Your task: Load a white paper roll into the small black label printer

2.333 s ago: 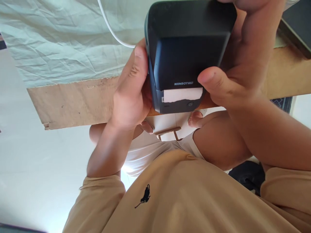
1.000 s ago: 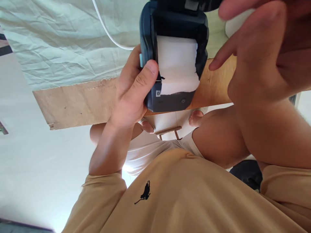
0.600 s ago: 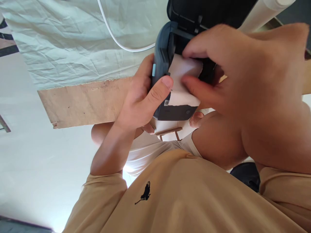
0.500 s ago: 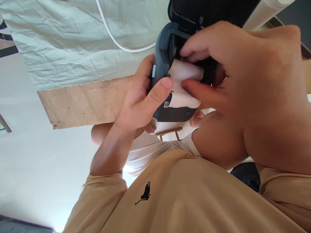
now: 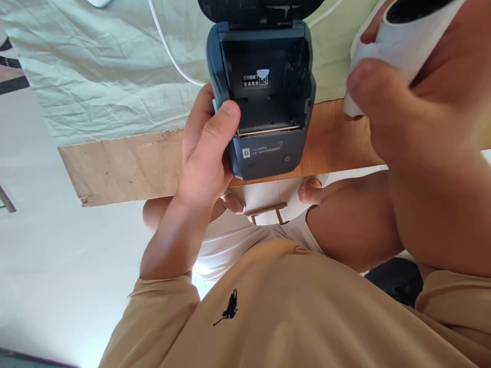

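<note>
My left hand (image 5: 207, 148) grips the left side of a dark blue-grey label printer (image 5: 264, 153), its thumb over the edge of the body. The printer's black lid (image 5: 261, 11) is swung up, and the bay inside shows a small sticker with printed characters (image 5: 251, 79) and no roll. Off to the right, my right hand (image 5: 414, 102) is closed around a white paper roll (image 5: 402, 51) with a dark hollow core, its loose end hanging down by the thumb. Some of that hand's fingers are hidden behind the roll.
A pale green cloth (image 5: 107, 76) covers much of the table, leaving a bare wooden edge (image 5: 126, 168) along the front. A white cable (image 5: 169, 48) runs over the cloth behind the printer. My legs (image 5: 356, 220) are below the table edge.
The paper roll has come out of the printer and moved right in my right hand. The printer has shifted left and now faces up more squarely, still in my left hand.
</note>
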### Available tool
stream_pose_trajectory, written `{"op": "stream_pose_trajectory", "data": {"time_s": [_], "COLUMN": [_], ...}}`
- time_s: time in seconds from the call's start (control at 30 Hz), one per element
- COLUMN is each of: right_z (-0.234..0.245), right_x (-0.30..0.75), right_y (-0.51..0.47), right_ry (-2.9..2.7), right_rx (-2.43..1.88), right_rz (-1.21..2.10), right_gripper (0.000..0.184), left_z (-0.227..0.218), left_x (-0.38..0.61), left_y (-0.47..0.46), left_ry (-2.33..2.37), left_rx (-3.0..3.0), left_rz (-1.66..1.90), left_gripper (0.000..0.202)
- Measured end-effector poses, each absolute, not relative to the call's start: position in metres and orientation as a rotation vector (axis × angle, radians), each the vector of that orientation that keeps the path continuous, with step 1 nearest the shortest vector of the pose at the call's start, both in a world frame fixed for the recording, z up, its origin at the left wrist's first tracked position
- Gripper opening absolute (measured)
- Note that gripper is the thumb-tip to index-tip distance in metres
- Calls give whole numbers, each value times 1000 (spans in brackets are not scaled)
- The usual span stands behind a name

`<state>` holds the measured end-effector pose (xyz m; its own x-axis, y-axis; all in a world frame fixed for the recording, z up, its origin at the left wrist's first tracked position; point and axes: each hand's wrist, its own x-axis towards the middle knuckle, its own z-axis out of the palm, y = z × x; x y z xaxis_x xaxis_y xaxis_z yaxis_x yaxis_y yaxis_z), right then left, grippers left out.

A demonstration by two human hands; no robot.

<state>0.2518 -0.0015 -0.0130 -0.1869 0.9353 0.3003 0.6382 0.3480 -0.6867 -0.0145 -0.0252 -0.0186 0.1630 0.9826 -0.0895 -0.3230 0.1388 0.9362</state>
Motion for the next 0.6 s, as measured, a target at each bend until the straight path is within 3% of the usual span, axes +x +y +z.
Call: {"op": "stream_pose_trajectory", "data": {"time_s": [0.27,0.43,0.6], "right_z": [-15,-19,-14], "right_x": [239,240,247], "right_y": [-4,-3,-3], "right_ry": [-2158,-2156,-2071], "right_rx": [-1568,-1589,-1484], "right_rz": [347,404,475], "right_gripper": [79,52,57], "left_z": [-27,-25,-24], "left_x": [-17,-18,-18], "left_y": [-24,-24,-25], "left_ry": [918,936,961], "left_rx": [870,837,831], "left_rz": [1124,1115,1099], "left_gripper": [34,40,42]}}
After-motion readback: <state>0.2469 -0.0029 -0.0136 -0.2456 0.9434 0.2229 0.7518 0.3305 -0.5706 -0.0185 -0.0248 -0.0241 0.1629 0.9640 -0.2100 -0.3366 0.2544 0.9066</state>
